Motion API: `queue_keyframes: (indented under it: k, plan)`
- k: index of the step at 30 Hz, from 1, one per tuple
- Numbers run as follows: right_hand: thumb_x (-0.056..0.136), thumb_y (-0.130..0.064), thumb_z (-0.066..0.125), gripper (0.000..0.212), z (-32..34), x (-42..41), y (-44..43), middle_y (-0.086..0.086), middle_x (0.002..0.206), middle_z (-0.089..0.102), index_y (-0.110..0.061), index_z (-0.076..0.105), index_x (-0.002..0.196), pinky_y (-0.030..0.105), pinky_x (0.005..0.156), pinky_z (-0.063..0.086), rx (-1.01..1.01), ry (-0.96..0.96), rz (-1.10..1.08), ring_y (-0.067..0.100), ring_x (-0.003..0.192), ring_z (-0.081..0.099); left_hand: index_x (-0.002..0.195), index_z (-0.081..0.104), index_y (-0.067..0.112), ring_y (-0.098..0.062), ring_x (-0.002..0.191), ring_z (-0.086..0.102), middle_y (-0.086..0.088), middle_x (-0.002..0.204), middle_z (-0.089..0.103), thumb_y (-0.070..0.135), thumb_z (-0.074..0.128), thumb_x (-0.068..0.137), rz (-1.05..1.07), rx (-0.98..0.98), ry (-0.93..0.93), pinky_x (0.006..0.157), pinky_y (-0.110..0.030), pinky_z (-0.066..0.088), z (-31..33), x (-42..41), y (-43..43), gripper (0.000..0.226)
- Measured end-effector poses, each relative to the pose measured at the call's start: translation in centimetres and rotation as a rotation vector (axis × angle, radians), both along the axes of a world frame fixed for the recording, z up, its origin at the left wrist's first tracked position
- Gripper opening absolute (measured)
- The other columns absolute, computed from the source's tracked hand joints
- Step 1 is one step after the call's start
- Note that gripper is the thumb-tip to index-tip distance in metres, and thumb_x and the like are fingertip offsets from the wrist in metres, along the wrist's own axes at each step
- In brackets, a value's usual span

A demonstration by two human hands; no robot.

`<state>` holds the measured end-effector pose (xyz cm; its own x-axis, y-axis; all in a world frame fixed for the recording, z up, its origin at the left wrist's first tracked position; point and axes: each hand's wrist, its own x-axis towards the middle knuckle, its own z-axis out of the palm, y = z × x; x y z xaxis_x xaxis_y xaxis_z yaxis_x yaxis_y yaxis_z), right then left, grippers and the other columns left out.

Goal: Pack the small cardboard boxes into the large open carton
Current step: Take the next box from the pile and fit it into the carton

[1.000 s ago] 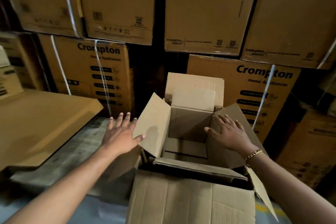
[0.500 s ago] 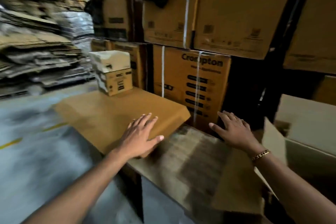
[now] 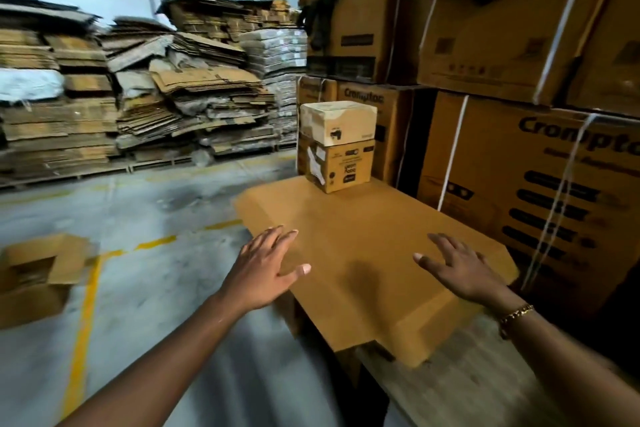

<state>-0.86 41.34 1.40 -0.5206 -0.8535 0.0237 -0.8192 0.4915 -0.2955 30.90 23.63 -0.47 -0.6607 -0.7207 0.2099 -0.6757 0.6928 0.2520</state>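
Observation:
Two small cardboard boxes are stacked at the far end of a flat brown cardboard surface (image 3: pixel 367 239): a pale one (image 3: pixel 337 123) on top of a brown printed one (image 3: pixel 337 165). My left hand (image 3: pixel 266 267) hovers with fingers spread over the near left edge of that surface. My right hand (image 3: pixel 457 269), with a gold bracelet on the wrist, hovers spread over its near right part. Both hands hold nothing. The large open carton is out of view.
Tall strapped Crompton cartons (image 3: pixel 540 184) wall off the right side. Heaps of flattened cardboard (image 3: pixel 145 97) fill the back left. An open empty box (image 3: pixel 38 274) lies on the concrete floor at left, beside yellow floor lines (image 3: pixel 83 315).
My view has swung left, away from the open carton. Both hands left its flaps and now reach over the flat cardboard surface toward the two stacked small boxes.

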Motion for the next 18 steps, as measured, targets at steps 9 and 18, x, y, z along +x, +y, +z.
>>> queue_keyframes:
  k: [9,18]
  plan:
    - [0.097,-0.068,0.037,0.074,-1.5,-3.6,-21.2,0.000,0.169,0.018,-0.031,0.021,0.160,0.052,0.122,0.011,-0.037,-0.109,0.077,0.027,0.154,0.016,0.157,0.016,0.035,-0.017,0.153,0.010,0.005,0.167,0.011,0.093,0.011,0.072,0.044,-0.003,0.013,0.121,-0.045,0.014,-0.1,-4.5,-18.5,0.103]
    - [0.096,-0.068,0.040,0.076,1.7,-8.3,-38.0,-0.001,0.169,0.018,-0.032,0.021,0.160,0.054,0.121,0.024,-0.120,-0.212,0.052,0.027,0.153,0.021,0.157,0.018,0.034,-0.020,0.152,0.014,0.005,0.167,0.012,0.097,0.002,0.065,0.028,0.003,0.058,0.121,-0.046,0.014,2.8,-10.2,-36.3,0.113]
